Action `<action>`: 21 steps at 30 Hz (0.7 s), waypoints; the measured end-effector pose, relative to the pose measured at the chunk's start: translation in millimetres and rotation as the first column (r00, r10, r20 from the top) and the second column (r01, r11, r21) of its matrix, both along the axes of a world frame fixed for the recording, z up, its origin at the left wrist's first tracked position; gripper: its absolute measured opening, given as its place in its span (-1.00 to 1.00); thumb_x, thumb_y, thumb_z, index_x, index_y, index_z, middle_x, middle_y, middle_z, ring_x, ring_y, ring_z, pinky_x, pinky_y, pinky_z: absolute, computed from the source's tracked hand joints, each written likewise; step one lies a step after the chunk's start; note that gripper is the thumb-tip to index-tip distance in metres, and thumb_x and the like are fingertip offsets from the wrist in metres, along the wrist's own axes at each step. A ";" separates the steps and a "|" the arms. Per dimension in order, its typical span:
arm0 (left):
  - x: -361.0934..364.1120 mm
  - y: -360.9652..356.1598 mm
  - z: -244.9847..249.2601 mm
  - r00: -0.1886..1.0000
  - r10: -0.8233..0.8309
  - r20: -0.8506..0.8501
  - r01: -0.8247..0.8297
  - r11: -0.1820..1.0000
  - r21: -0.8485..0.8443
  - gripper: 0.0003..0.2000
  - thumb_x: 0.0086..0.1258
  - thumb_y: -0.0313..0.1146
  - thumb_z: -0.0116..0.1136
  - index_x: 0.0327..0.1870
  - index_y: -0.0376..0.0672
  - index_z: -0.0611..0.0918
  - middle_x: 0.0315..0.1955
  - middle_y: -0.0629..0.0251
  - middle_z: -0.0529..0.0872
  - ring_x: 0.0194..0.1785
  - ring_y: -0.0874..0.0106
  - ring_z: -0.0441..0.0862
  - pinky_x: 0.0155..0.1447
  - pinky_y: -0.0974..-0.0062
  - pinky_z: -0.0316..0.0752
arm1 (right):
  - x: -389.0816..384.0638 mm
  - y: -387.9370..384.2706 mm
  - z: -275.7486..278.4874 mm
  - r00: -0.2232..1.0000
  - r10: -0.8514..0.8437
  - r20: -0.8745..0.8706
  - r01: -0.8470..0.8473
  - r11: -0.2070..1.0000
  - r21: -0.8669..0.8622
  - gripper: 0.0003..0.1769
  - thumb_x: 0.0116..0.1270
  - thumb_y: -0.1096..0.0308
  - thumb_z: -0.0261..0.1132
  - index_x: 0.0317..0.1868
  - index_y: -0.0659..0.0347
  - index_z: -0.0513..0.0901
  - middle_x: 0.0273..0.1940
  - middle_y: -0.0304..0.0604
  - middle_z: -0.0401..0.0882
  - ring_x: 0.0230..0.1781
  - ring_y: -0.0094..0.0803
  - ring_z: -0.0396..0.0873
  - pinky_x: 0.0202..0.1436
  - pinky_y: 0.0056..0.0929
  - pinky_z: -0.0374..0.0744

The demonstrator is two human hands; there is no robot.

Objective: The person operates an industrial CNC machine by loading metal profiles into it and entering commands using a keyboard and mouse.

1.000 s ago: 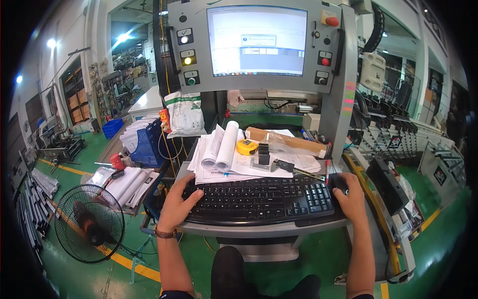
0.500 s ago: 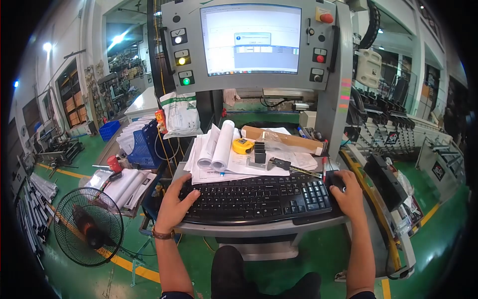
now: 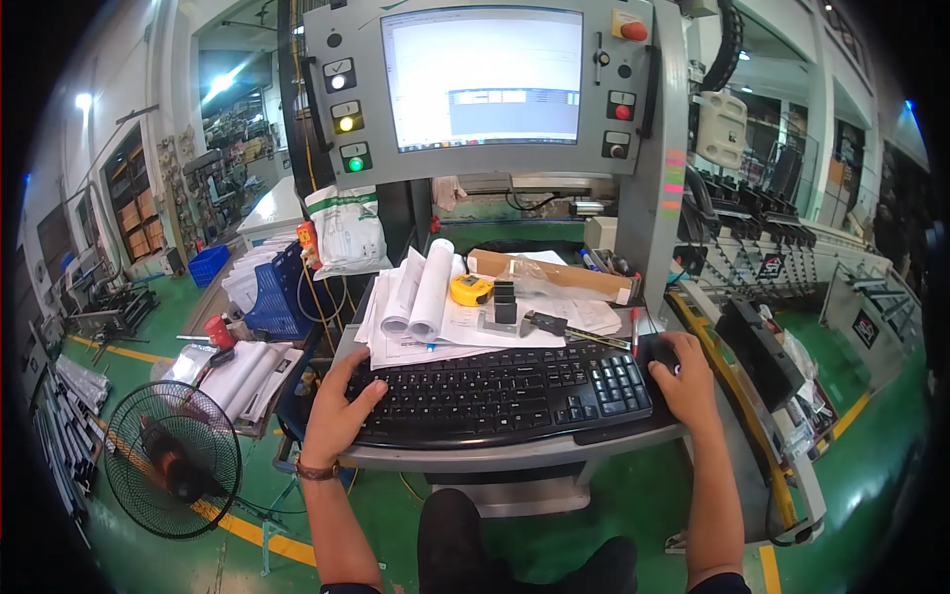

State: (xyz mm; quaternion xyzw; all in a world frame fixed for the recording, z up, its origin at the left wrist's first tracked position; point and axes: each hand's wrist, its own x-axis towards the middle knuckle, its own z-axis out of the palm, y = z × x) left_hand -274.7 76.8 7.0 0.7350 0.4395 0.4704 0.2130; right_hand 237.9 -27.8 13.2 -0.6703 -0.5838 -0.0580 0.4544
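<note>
A black keyboard (image 3: pixel 475 396) lies on the grey shelf of a machine console. My left hand (image 3: pixel 339 408) rests at its left end, thumb apart from the fingers, holding nothing; the fingertips reach the shelf edge beside the keys. At the right end, my right hand (image 3: pixel 687 381) is curled over a dark computer mouse (image 3: pixel 658 352), which is mostly hidden under the fingers. Above stands the lit monitor (image 3: pixel 483 79), showing a pale window with a blue-grey table low in it.
Behind the keyboard lie rolled papers (image 3: pixel 431 292), a yellow tape measure (image 3: pixel 470 289), black blocks (image 3: pixel 505 302) and a cardboard strip (image 3: pixel 549 275). A red emergency button (image 3: pixel 633 31) sits by the monitor. A fan (image 3: pixel 172 460) stands at left, a yellow-edged rail (image 3: pixel 737 396) at right.
The small dialog box on the monitor has disappeared. The whole view has shifted slightly, while both hands stay in the same places at the keyboard and mouse.
</note>
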 end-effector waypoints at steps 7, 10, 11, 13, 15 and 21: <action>1.5 -2.5 3.5 1.000 0.008 -0.007 -0.008 1.000 -0.005 -0.35 0.59 -0.14 0.46 0.57 -0.32 0.58 0.43 -0.08 0.70 0.52 0.13 0.61 0.64 0.21 0.39 | 3.3 1.0 -2.8 1.000 -0.012 0.012 0.012 1.000 0.001 -0.49 0.40 0.29 0.44 0.33 0.21 0.70 0.35 0.02 0.64 0.35 0.10 0.69 0.39 -0.07 0.64; 1.9 -3.9 5.5 1.000 0.020 -0.019 -0.020 1.000 -0.003 -0.34 0.57 -0.12 0.47 0.56 -0.32 0.59 0.43 -0.11 0.70 0.51 0.09 0.63 0.63 0.20 0.41 | 2.3 1.1 -2.3 1.000 -0.012 0.009 0.012 1.000 0.008 -0.50 0.40 0.29 0.44 0.32 0.22 0.70 0.35 0.02 0.64 0.36 0.11 0.68 0.40 -0.07 0.63; 1.8 -4.0 5.7 0.999 0.023 -0.024 -0.023 1.000 -0.004 -0.34 0.57 -0.11 0.47 0.55 -0.32 0.59 0.43 -0.11 0.70 0.51 0.09 0.63 0.63 0.20 0.41 | 3.1 1.5 -3.2 1.000 -0.010 0.017 0.010 1.000 0.012 -0.50 0.40 0.29 0.44 0.32 0.22 0.70 0.36 0.02 0.64 0.36 0.11 0.68 0.41 -0.07 0.63; 1.8 -3.7 5.6 1.000 0.017 -0.015 -0.018 1.000 -0.011 -0.34 0.57 -0.11 0.47 0.55 -0.32 0.59 0.42 -0.11 0.70 0.51 0.09 0.62 0.63 0.19 0.41 | 5.8 3.0 -5.8 1.000 -0.006 0.031 0.006 1.000 0.020 -0.50 0.40 0.28 0.44 0.32 0.22 0.71 0.37 0.03 0.64 0.37 0.12 0.67 0.43 -0.07 0.62; 1.6 -3.1 5.0 1.000 0.017 -0.013 -0.017 1.000 -0.007 -0.34 0.57 -0.11 0.47 0.55 -0.32 0.59 0.42 -0.11 0.70 0.51 0.09 0.62 0.63 0.19 0.40 | 6.3 3.4 -6.1 0.999 -0.010 0.032 0.010 1.000 0.014 -0.50 0.40 0.28 0.43 0.32 0.23 0.71 0.38 0.04 0.63 0.38 0.12 0.67 0.45 -0.07 0.61; 0.9 -3.2 4.6 1.000 0.016 -0.017 -0.016 1.000 -0.002 -0.34 0.57 -0.10 0.47 0.56 -0.31 0.59 0.42 -0.11 0.70 0.51 0.09 0.62 0.64 0.18 0.40 | 6.3 3.1 -6.4 0.999 -0.021 0.042 0.020 1.000 0.011 -0.50 0.41 0.28 0.42 0.32 0.24 0.71 0.40 0.06 0.62 0.40 0.13 0.66 0.47 -0.06 0.60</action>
